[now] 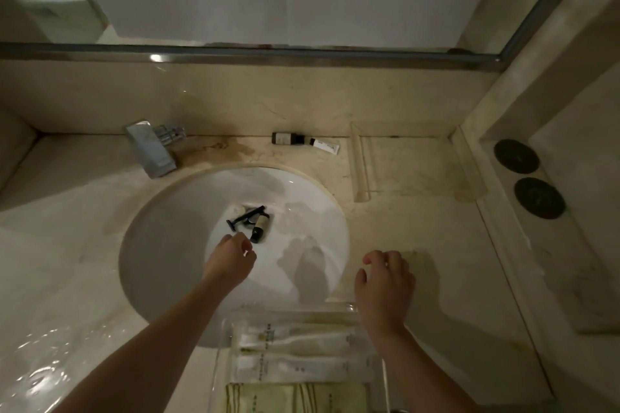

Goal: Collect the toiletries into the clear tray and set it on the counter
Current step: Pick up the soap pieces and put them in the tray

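Partly done: clear tray (235,345) at the counter's (419,278) near edge, already loaded with wrapped packets. Left in the sink (161,228): razor (245,215), small bottle (259,227). At the back edge: bottle (288,138), tube (324,145). Left hand (231,260) loosely curled, empty; right hand (384,285) open, empty.

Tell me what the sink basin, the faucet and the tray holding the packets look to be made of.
Sink basin: likely glazed ceramic, being white, smooth and glossy with soft reflections.
Faucet: metal, apparently brushed or satin on the flat spout, shinier at the base.
Clear tray: transparent plastic or acrylic, possibly glass; the packets and the counter show through its walls, so I cannot tell which.
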